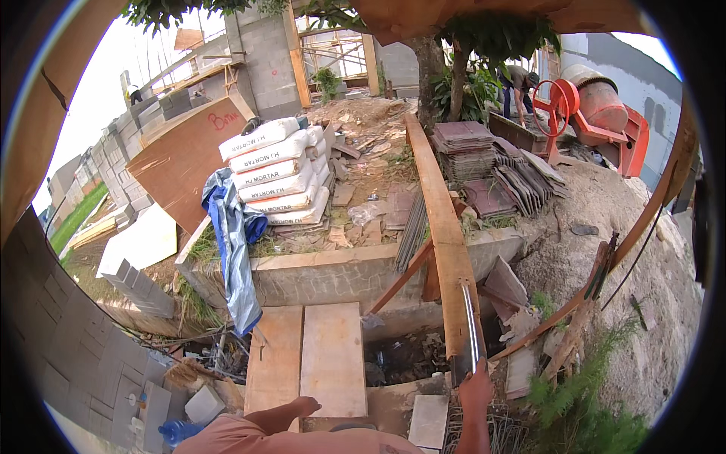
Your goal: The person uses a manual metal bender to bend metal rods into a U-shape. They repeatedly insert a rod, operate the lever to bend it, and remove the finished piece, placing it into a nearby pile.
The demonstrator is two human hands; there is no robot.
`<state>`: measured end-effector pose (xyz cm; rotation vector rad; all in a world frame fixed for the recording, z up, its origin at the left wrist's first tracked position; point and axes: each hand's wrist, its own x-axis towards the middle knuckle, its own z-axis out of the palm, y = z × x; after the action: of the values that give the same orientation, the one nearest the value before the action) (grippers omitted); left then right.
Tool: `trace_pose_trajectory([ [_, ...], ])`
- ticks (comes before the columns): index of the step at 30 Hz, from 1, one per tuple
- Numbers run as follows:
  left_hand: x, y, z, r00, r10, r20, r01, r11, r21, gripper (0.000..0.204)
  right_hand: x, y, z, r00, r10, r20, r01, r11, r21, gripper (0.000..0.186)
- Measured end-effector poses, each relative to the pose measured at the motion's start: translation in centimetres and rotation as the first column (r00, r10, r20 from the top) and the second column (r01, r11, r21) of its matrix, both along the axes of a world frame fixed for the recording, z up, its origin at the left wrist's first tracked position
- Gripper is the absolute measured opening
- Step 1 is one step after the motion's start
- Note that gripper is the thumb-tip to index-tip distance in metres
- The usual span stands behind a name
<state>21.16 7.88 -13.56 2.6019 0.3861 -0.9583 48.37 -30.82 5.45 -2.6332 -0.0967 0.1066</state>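
My right hand (476,387) is closed round the lower end of a long, thin silver metal bar (470,318). The bar lies along or just above the near end of a long wooden plank (437,219), which slopes away toward the tree. My left hand (306,406) hangs over the near edge of two light wooden boards (333,356), apparently holding nothing. Its back faces up and its fingers are too small and hidden to make out.
Boards bridge a ditch (404,359) strewn with rubble. Beyond a low concrete wall (340,272) are stacked white bags (276,174), a blue-silver tarp (231,242) and roof tiles (465,155). A sand heap (628,280) and orange concrete mixer (601,113) stand right; a person (520,82) bends nearby.
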Motion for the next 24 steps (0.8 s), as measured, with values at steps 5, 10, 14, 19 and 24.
trace_pose_trajectory([
  [5, -3.0, 0.7, -4.4, 0.977, 0.179, 0.113, -0.167, 0.980, -0.104, 0.040, -1.2, -0.9, 0.6, 0.999, 0.042, 0.015, -0.042, 0.999, -0.002, 0.058],
  [10, -7.0, 2.1, -8.0, 0.837, 0.546, 0.039, -0.506, 0.799, -0.324, 0.040, -1.1, -1.1, -0.2, 0.999, 0.049, -0.001, -0.049, 0.997, 0.055, 0.061],
  [14, -9.7, 0.3, -2.3, 0.627, 0.778, -0.046, -0.720, 0.556, -0.415, 0.039, -0.8, -3.1, 2.4, 0.998, 0.005, -0.065, -0.007, 0.999, -0.033, 0.069],
  [19, -17.1, 1.7, 1.4, 0.652, 0.745, -0.140, -0.748, 0.603, -0.278, 0.046, 0.9, -6.2, 12.1, 0.912, -0.264, 0.315, 0.246, 0.964, 0.096, 0.062],
  [24, -23.6, 4.8, -0.6, 0.038, 0.949, -0.313, -0.872, -0.121, -0.474, 0.067, -3.4, -0.4, 25.7, 0.500, -0.184, 0.846, -0.244, 0.907, 0.342, 0.048],
])
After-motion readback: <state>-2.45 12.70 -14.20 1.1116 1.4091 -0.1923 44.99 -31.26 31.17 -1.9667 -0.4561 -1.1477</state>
